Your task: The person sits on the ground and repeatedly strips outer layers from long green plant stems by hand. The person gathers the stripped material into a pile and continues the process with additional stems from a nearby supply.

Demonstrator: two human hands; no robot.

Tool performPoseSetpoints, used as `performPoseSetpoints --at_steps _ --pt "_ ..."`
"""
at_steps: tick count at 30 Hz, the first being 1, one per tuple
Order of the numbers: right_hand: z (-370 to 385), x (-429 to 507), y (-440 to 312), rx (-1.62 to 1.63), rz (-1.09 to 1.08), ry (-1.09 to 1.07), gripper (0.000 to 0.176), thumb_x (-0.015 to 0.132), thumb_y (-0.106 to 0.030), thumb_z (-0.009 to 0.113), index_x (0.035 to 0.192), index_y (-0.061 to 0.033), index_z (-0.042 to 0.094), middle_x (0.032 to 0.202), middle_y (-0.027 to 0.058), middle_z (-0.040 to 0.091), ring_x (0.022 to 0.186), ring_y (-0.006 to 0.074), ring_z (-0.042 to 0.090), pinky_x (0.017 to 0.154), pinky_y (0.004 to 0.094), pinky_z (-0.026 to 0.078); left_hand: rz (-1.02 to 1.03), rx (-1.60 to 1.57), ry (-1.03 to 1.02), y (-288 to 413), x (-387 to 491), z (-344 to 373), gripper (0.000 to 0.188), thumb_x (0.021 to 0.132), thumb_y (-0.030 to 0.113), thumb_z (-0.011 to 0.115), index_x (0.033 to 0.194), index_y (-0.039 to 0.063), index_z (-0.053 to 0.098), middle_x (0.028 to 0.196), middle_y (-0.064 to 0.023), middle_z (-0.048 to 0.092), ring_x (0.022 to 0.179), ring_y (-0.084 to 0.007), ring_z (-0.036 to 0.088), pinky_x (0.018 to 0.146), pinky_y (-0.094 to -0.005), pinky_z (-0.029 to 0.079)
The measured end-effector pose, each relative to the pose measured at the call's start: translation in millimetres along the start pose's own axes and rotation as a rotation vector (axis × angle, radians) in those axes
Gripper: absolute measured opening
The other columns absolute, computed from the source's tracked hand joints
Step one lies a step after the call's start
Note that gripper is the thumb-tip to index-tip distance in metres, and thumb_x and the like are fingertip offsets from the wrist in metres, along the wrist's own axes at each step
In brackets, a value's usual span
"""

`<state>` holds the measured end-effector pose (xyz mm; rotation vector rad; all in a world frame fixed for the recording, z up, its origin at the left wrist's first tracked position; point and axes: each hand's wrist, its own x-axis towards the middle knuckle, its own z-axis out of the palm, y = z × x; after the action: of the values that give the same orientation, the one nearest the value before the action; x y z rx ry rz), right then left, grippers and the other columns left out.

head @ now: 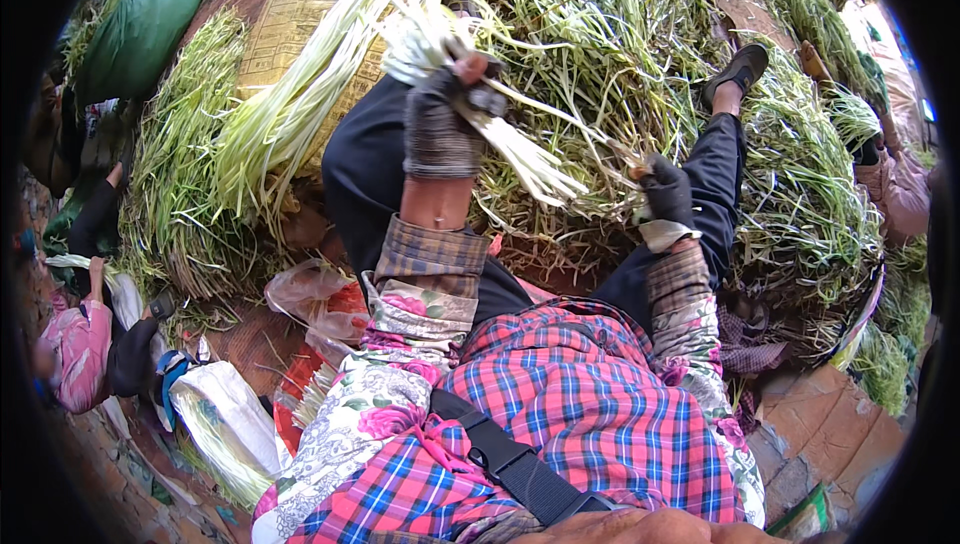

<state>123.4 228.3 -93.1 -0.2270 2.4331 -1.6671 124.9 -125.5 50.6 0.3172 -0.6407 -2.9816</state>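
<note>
My left hand point(461, 98), in a dark worn glove with bare fingertips, grips a bunch of long pale green stalks point(322, 86) that look like chives. The leafy ends hang to the left over a yellow woven sack, and the white stem ends point(532, 161) point down to the right. My right hand point(667, 188), also gloved, pinches brownish, withered strands point(626, 161). One thin stalk stretches between the two hands. Beneath them, a large heap of loose green stalks point(607, 41) lies between and beyond my legs.
More stalks are heaped at the left point(184, 169) and right point(795, 191). The yellow sack point(281, 34) bears printing. A green sack point(146, 34) stands at upper left. A person in pink point(79, 349) holds stalks at the left; another person's sleeve point(904, 191) shows at the right. Clear plastic bags point(319, 296) lie beside me.
</note>
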Motion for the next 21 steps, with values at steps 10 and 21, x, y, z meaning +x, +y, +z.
performPoseSetpoints --at_steps 10,21 --pt "-48 27 -89 -0.246 -0.219 0.095 0.057 0.072 0.002 0.063 0.125 -0.0103 0.046 0.122 0.0105 0.051 0.104 0.0183 0.052 0.076 0.0277 0.049 -0.05 0.0 0.039 -19 5 -1 0.012 0.077 0.004 0.06 0.087 0.001 0.054 0.066 -0.0068 0.057 0.047 -0.0131 0.051 0.044 -0.0275 0.045" --pt "35 2 -143 0.44 0.133 0.043 0.022 0.087 -0.027 0.056 0.083 -0.0061 0.062 0.061 -0.0027 0.055 0.043 0.0037 0.039 0.041 0.018 0.034 -0.069 0.224 0.094 -42 9 -2 0.033 0.076 0.005 0.066 0.104 0.003 0.049 0.086 -0.0103 0.062 0.053 -0.0166 0.058 0.036 -0.0232 0.042"
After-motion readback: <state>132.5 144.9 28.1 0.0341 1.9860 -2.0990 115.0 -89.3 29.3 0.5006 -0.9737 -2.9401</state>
